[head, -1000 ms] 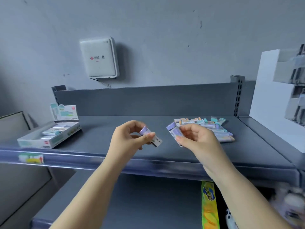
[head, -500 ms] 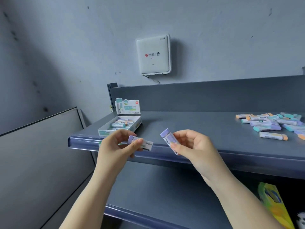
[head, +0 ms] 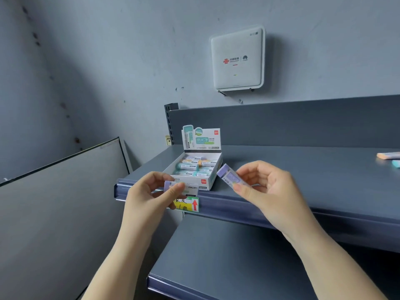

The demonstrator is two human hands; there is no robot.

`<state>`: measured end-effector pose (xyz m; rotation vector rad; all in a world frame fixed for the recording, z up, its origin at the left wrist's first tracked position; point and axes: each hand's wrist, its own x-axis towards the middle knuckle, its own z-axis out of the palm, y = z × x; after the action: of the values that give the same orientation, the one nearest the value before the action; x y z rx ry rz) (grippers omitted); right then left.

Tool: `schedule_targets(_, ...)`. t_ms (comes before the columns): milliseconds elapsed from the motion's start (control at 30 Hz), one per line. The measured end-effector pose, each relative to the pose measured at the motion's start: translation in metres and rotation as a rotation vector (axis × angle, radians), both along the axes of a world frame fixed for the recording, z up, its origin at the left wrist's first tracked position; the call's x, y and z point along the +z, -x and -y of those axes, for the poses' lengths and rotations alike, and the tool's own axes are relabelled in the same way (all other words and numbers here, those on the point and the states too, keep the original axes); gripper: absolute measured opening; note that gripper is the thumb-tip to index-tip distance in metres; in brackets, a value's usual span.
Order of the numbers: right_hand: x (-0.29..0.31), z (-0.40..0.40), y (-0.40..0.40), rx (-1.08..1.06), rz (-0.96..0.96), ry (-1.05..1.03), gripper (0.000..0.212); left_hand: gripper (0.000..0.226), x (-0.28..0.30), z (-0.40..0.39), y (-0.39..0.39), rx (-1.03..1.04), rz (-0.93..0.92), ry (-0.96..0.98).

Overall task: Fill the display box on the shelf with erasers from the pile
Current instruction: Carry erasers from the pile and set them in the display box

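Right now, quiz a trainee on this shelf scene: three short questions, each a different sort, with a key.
1. True or false: the display box already holds erasers.
2. What does each hand, the left hand and the right hand, hold? A) an eraser each B) nothing C) one shared box
3. Fill in: the white device hangs on the ____.

Key: 1 true; 2 A; 3 wall.
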<state>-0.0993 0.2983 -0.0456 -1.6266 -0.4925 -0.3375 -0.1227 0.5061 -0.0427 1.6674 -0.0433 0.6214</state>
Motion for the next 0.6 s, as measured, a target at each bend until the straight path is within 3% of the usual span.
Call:
schedule_targets(167,0.011,-0.02,-0.04,-0.007,0.061,0.056,0.015,0.015,0.009,-0.021,-0.036,0.042,-0.002,-0.057)
schedule_targets(600,0.031,-0.044,-0.092,-0.165,0.154,0.282,0.015,0.008,0.025,-0.044,-0.109,0.022,0.025,-0.106)
